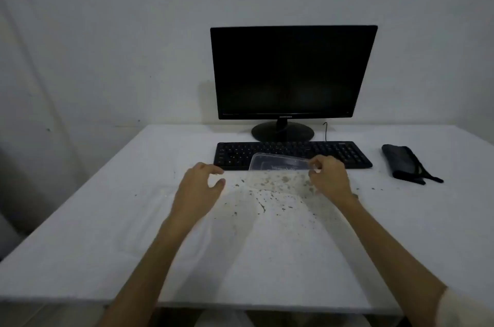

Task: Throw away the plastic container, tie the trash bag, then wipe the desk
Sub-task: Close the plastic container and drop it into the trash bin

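A clear plastic container (278,166) is tilted up in front of the keyboard, its rim near the desk. My right hand (328,179) pinches its right edge between thumb and fingers. My left hand (199,187) hovers to the left of the container with fingers curled and apart, holding nothing. Brown crumbs and specks (270,193) lie scattered on the white desk (107,233) between my hands. A dark folded cloth (406,163) lies at the right side of the desk. No trash bag is in view.
A black monitor (291,72) on a round stand sits at the back, with a black keyboard (334,151) in front of it. A thin cable (325,131) runs behind the keyboard. The wall is close behind the desk.
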